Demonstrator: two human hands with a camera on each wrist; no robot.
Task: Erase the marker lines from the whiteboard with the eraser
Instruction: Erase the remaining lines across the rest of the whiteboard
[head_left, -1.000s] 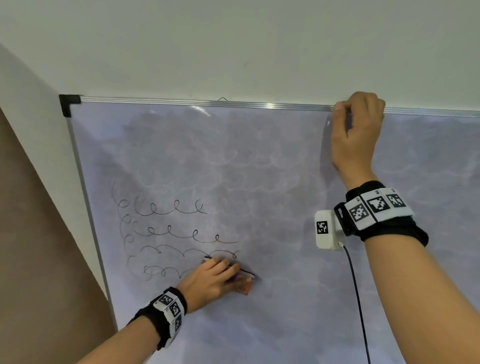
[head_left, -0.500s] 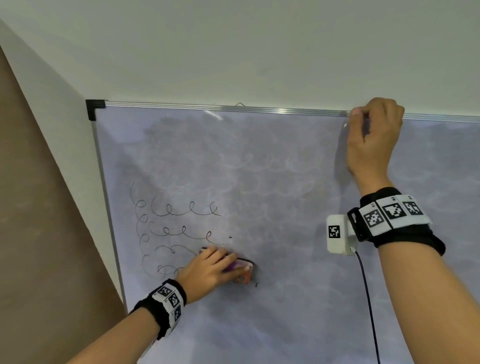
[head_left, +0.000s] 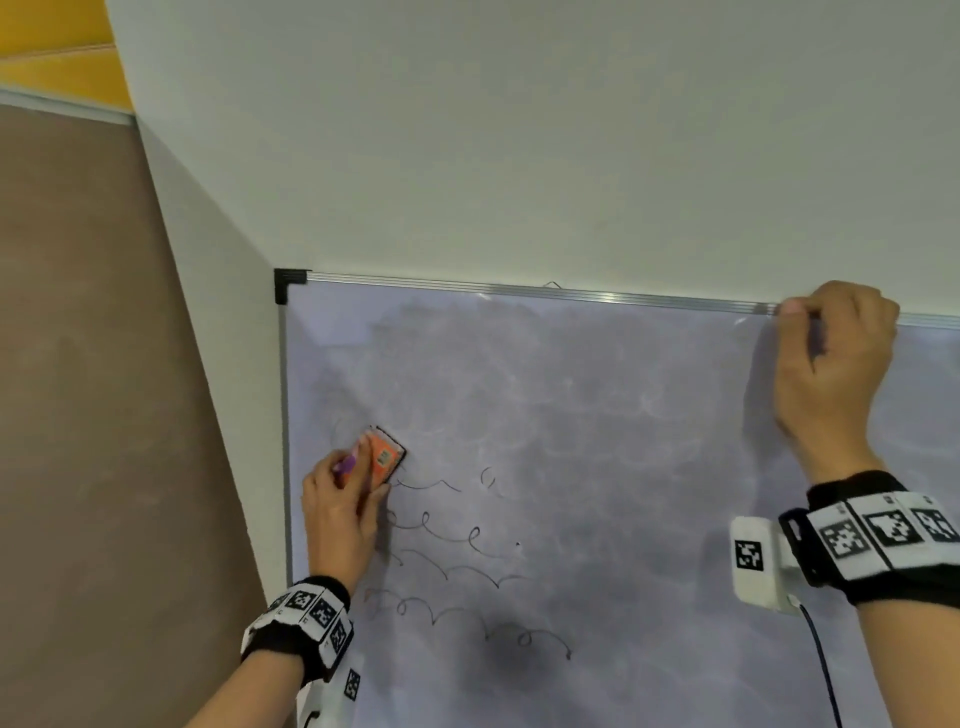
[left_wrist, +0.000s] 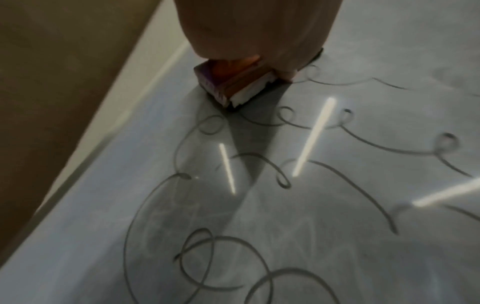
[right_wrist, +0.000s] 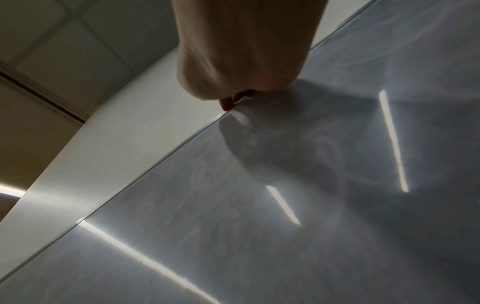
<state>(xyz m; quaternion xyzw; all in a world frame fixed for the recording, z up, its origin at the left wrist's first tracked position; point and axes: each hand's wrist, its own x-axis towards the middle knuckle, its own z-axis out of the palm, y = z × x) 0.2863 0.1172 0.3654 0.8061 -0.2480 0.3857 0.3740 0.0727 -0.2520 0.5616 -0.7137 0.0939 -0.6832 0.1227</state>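
The whiteboard (head_left: 597, 395) hangs on a pale wall, smeared grey from wiping. My left hand (head_left: 340, 499) grips an orange and purple eraser (head_left: 383, 457) and presses it flat on the board near the left edge. In the left wrist view the eraser (left_wrist: 233, 86) sits under my palm, its felt on the surface. Looping black marker lines (head_left: 447, 561) run in rows below and right of the eraser; the lines (left_wrist: 259, 185) fill the left wrist view. My right hand (head_left: 831, 353) curls over the board's top frame (head_left: 571, 293) at the right, fingers hooked on the rim (right_wrist: 228, 107).
A brown wall panel (head_left: 93, 415) stands left of the board, past a narrow strip of pale wall. A black corner cap (head_left: 288, 280) marks the board's top left. A cable (head_left: 826, 670) hangs from my right wrist camera. Ceiling light strips reflect on the board (right_wrist: 392, 142).
My left hand has swept the eraser up and left from the lower rows to the top of the scribbles, wiping part of the upper rows. The right hand stays on the top frame.
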